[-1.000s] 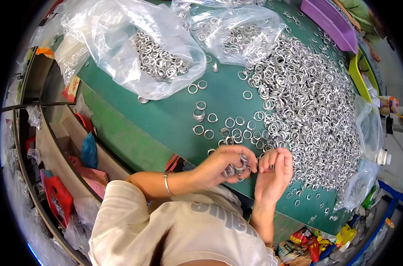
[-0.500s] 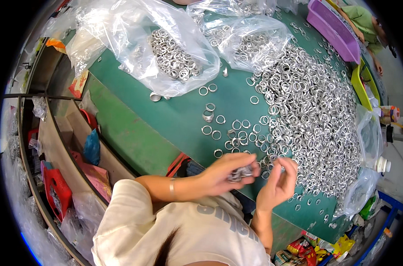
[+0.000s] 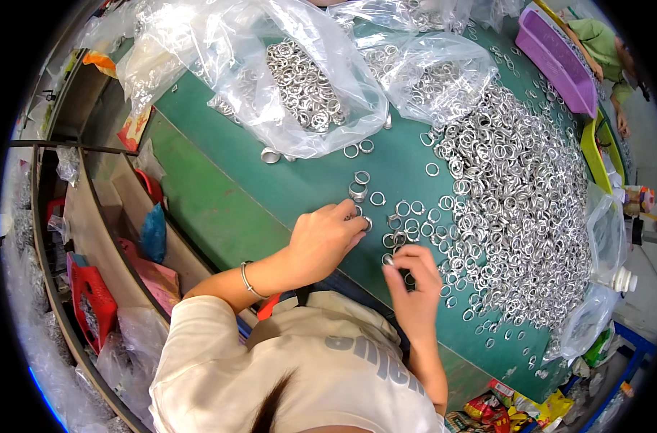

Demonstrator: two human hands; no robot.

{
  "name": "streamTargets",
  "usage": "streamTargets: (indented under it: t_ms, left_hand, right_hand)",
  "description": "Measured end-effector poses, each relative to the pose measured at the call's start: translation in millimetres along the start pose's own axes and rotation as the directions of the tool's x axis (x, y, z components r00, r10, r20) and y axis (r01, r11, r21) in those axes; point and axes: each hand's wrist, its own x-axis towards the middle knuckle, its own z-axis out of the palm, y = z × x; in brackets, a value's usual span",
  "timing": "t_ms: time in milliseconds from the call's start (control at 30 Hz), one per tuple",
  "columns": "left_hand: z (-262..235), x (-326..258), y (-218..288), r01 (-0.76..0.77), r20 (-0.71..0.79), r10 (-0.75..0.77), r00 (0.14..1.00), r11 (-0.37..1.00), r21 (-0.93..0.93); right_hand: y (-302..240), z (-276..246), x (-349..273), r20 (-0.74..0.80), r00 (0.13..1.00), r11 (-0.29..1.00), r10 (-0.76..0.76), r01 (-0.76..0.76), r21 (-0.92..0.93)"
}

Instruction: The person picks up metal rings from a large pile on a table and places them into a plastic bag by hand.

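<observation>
My left hand is turned palm down over the green table, its fingers curled. Silver rings show at its fingertips, while its palm is hidden. Close by on the right, my right hand pinches a single silver ring between thumb and forefinger. Several loose rings lie flat between the hands and a large heap of silver rings that spreads over the table's right side. Beyond my left hand, two rings touch each other.
Clear plastic bags with rings stand at the far side. A purple basket and a yellow-green bin line the far right, near a person in green. Shelving with a red basket is at my left.
My left hand has moved forward and turned palm down; the clump of rings seen in it before is now mostly hidden. My right hand has shifted left, and a ring now shows in its pinch.
</observation>
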Motion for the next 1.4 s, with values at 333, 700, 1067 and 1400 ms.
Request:
streamTargets:
  t_ms: [333,700,1067,1400]
  left_hand:
    - [17.2,-13.0,35.6,0.66,0.673,0.155,0.723,-0.441,-0.607]
    - [65.6,1.5,84.6,0.548,0.657,0.105,0.747,-0.656,-0.519]
    - [74.3,23.5,146.5,-0.113,-0.059,0.137,0.989,0.433,-0.894]
    - [89.3,39.3,159.7,-0.071,-0.07,0.033,0.997,0.047,-0.996]
  right_hand:
    - [-4.8,4.4,-9.5,-0.177,0.895,0.485,0.409,-0.049,0.873]
    - [-0.9,-20.2,-18.5,-0.441,0.879,0.976,-0.181,0.216,0.031]
    - [-2.4,-39.9,-23.3,-0.518,0.745,0.637,0.42,0.164,0.753]
    - [18.0,-69.6,-22.6,-0.156,0.751,-0.204,0.642,0.362,0.91]
